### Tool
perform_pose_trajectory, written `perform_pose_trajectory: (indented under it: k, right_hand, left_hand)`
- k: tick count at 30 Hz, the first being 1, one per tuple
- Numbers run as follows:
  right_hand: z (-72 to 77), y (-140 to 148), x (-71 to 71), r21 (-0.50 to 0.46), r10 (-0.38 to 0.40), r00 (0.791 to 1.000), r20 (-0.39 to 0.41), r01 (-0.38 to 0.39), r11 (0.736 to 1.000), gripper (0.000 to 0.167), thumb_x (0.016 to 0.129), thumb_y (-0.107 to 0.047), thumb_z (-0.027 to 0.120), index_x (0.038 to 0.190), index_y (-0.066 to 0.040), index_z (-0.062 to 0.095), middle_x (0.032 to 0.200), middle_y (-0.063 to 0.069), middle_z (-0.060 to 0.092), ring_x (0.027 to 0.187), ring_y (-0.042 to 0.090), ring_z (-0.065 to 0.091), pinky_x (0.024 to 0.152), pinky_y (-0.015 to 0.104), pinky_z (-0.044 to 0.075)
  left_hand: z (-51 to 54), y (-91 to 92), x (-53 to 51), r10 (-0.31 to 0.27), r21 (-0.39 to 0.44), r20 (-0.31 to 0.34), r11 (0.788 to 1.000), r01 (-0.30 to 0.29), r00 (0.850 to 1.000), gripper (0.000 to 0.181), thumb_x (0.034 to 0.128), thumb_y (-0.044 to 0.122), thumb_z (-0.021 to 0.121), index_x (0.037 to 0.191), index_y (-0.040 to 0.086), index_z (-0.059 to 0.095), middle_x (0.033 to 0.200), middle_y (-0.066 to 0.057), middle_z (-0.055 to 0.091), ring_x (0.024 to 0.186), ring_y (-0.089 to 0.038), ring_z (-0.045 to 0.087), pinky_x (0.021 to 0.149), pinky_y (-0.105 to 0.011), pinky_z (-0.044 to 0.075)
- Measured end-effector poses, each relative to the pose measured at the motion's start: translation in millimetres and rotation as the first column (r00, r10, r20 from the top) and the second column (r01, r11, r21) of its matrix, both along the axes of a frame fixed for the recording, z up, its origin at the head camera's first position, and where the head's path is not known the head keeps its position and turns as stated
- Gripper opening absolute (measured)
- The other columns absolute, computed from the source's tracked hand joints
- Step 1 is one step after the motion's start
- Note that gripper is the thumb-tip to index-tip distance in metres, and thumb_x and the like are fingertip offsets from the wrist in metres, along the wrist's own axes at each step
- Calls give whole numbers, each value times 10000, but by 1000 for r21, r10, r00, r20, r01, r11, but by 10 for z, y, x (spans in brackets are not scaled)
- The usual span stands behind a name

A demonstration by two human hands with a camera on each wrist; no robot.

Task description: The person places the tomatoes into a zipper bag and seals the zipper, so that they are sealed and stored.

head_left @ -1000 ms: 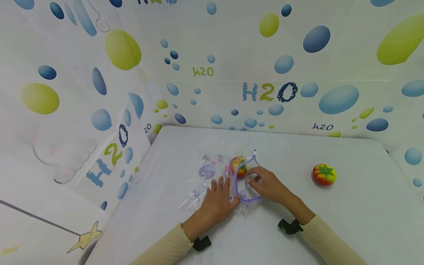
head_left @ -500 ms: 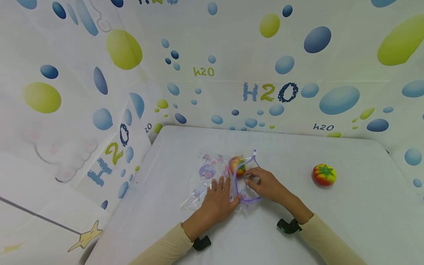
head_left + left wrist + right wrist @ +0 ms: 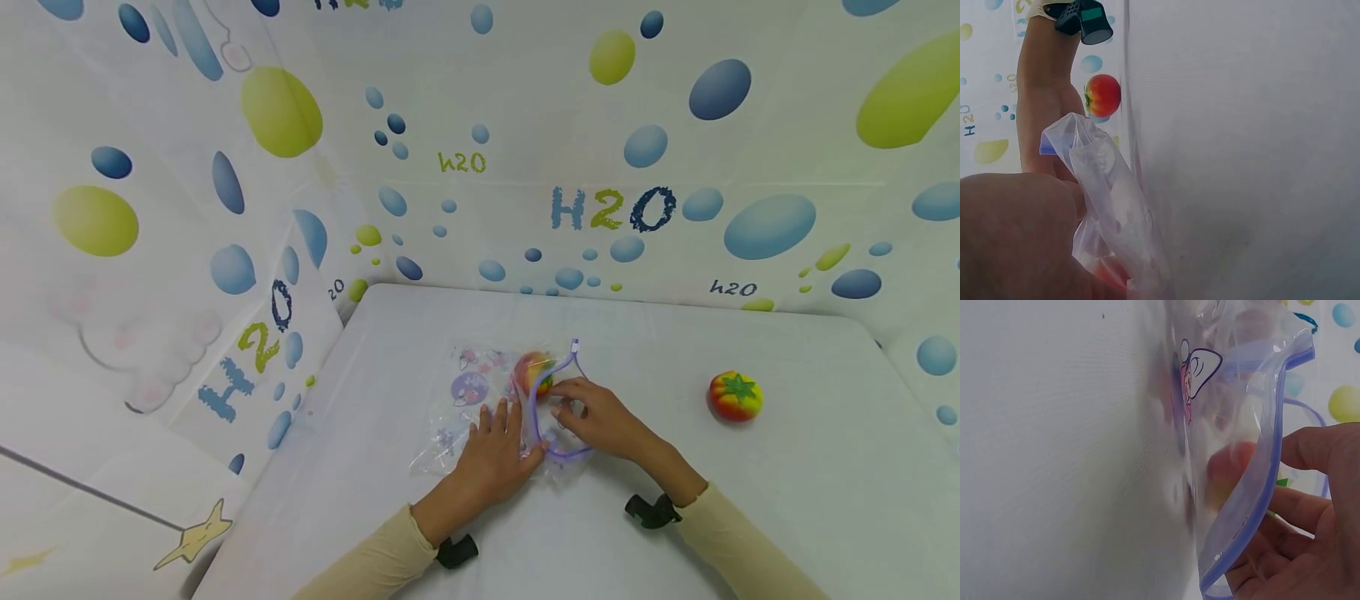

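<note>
A clear zip bag (image 3: 442, 425) with a purple rim and printed pictures lies on the table, its mouth agape to the right. Just inside the mouth is a red-and-yellow tomato (image 3: 527, 372) with a green top, seen through the film in the right wrist view (image 3: 1232, 465). My left hand (image 3: 491, 457) lies on the bag's near part, fingers extended, holding it down. My right hand (image 3: 600, 417) reaches into the mouth, fingers bent, its fingertips at the tomato's right side. In the right wrist view, thumb and fingers are apart at the purple rim (image 3: 1272, 456).
A second tomato (image 3: 735, 397) sits on the white table (image 3: 825, 467), right of my right hand. Behind the table stands a patterned wall sheet (image 3: 525, 100). Dark wrist cameras (image 3: 651, 512) hang under both wrists.
The tomato in the bag has shifted slightly left, deeper in, and my right hand has moved left with it. My left hand stays in place on the bag.
</note>
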State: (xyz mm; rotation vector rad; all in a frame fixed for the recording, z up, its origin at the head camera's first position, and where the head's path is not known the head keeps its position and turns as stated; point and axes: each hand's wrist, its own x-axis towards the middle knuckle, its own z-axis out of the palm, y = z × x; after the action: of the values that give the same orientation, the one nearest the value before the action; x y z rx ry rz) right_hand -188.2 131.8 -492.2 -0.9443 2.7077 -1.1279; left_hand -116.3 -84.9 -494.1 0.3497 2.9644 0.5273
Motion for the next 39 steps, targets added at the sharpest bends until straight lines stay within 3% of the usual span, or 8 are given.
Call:
perform_pose_trajectory:
  k: [6, 16, 23, 31, 39]
  right_hand:
    - [0, -3, 1, 3, 9, 1000, -8, -9, 1000, 363, 1022, -215, 704, 1347, -54, 702, 1340, 117, 693, 1066, 226, 663, 863, 408, 611]
    - [-30, 52, -6, -24, 14, 999, -46, -15, 1000, 349, 1017, -166, 710, 1347, -56, 691, 1299, 118, 721, 1034, 218, 721, 790, 322, 596]
    - [101, 129, 27, -10, -17, 1000, -10, 17, 1000, 322, 1015, -141, 706, 1326, -60, 699, 1265, 113, 736, 1043, 246, 739, 815, 348, 597]
    - [284, 349, 1, 51, -104, 994, 21, 103, 993, 320, 1023, -176, 704, 1327, -77, 704, 1266, 73, 733, 1061, 212, 705, 841, 329, 587]
    - [384, 646, -67, 80, -165, 986, -26, 167, 983, 447, 1008, -220, 724, 1423, -80, 633, 1363, 142, 683, 1170, 325, 685, 926, 511, 601]
  left_hand:
    - [-10, 4, -8, 2, 3, -2, 1000, -2, 1000, 855, 1059, 601, 463, 1623, -28, 324, 1658, -283, 358, 1501, -585, 323, 1183, -669, 345]
    - [-20, 2, -17, -5, 2, -3, 1000, 5, 1000, 852, 1061, 606, 458, 1626, -17, 322, 1665, -278, 346, 1503, -584, 318, 1179, -673, 347]
    - [-13, -1, 2, -4, 20, 7, 1000, 4, 1000, 851, 1061, 602, 472, 1628, -15, 324, 1668, -282, 336, 1505, -591, 306, 1178, -682, 340]
    - [-12, 4, 5, 6, 22, 25, 1000, -6, 1000, 857, 1058, 596, 476, 1639, -10, 304, 1677, -269, 330, 1514, -585, 295, 1192, -675, 326]
    - [-25, -7, 8, 3, 37, 28, 999, -4, 1000, 849, 1058, 590, 481, 1638, -6, 306, 1682, -267, 316, 1522, -581, 279, 1199, -680, 309]
